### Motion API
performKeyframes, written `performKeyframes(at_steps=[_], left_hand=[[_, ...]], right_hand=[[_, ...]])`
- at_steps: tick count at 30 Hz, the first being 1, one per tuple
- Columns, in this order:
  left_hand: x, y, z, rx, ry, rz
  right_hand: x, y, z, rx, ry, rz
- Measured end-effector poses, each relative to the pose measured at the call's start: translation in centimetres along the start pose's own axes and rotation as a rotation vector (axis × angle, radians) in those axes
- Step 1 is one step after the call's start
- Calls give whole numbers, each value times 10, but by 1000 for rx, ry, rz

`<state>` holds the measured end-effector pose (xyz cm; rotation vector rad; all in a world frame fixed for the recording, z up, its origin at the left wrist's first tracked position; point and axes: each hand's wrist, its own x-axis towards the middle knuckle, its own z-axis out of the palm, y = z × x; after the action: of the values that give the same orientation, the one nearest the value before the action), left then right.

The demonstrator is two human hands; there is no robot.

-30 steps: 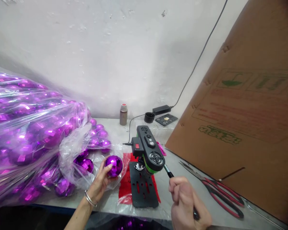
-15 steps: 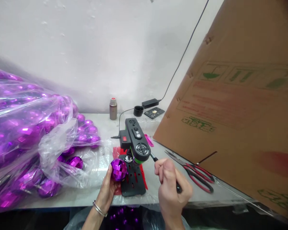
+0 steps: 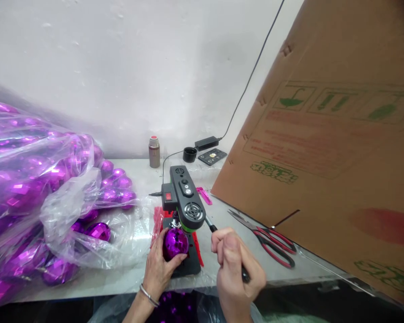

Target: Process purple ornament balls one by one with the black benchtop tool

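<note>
A shiny purple faceted ball point(image 3: 176, 244) sits between the thumb and fingers of my left hand point(image 3: 160, 262), just below the front end of a small black bench machine point(image 3: 188, 197). Wrapped around the black grip of the machine's lever point(image 3: 245, 273) is my right hand point(image 3: 237, 264). Under the ball lies the machine's black slotted base plate point(image 3: 187, 268), partly hidden by the ball and my left hand. Red material point(image 3: 157, 224) shows beside the plate.
Clear plastic bags of purple balls point(image 3: 30, 188) fill the left side. Red-handled scissors point(image 3: 272, 246) lie right, beside a large cardboard box point(image 3: 316, 157). Behind stand a bottle point(image 3: 154, 152), a black cup point(image 3: 190, 154) and a power adapter point(image 3: 206, 143). More purple balls point(image 3: 177, 307) show below the table edge.
My left hand has carried the ball right, over the base plate and under the machine's head, and the thumb has come round its front. My right hand stays on the lever.
</note>
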<state>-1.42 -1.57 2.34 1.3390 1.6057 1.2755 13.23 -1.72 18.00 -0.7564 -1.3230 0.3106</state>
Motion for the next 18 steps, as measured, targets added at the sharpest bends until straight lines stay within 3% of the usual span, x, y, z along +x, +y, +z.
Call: performKeyframes(at_steps=[11,18], left_hand=[[-4,-4,-1,123,-60,167],[8,5,16,188,-2,227]], right_hand=[[-3,2,-1,17,-4,-23],[-5,4,-2,26,-1,-29]])
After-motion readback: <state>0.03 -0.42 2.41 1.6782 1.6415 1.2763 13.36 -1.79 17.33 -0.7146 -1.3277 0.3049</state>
